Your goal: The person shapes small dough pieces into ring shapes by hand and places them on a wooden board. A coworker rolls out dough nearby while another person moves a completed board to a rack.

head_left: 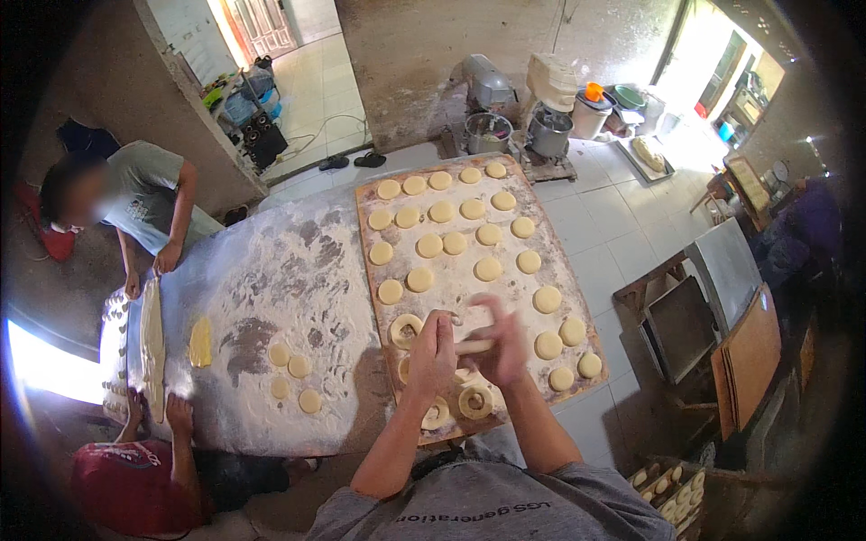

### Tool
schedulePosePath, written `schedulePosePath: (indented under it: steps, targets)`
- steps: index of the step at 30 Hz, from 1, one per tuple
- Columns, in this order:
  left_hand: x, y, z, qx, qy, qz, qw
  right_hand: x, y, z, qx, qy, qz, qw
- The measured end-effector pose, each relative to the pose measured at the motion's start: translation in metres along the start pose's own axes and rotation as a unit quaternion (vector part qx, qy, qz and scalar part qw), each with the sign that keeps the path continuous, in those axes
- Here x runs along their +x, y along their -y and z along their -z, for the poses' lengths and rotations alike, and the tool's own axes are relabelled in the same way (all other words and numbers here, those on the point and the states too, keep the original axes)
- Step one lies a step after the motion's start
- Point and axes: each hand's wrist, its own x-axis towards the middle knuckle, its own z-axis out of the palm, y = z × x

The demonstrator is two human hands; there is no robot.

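A pale strip of dough (474, 346) spans the gap between my two hands, above the near part of a floured wooden board (505, 311). My left hand (437, 353) is closed around one end, fingers pointing away from me. At the other end, my right hand (502, 350) is smeared by motion; its fingers look raised, and its grip is unclear. Dough rings lie on the board close to my hands: one (406, 331) beyond my left wrist, another (475, 402) between my forearms, a third (435, 415) partly behind my left forearm. Several flat dough rounds (441, 211) cover the board's far side.
Left of the board, a floured metal table (271, 261) bears a few dough rounds (299, 365) and a yellow slab (200, 341). Two co-workers (144, 203) (140, 478) handle a long dough strip (153, 352). Mixers (490, 99) stand beyond; trays (681, 325) lean at right.
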Motion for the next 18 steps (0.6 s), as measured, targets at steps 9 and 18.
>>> schedulePosePath:
  steps: [9,18]
  targets:
    - [0.041,0.003,-0.017,0.116,0.049,0.167,0.978,0.04,-0.012,0.049,-0.391,-0.141,-0.116,0.902]
    - [0.038,0.041,-0.001,0.402,0.081,0.197,0.891,0.043,-0.02,0.056,-0.791,-0.093,-0.192,0.574]
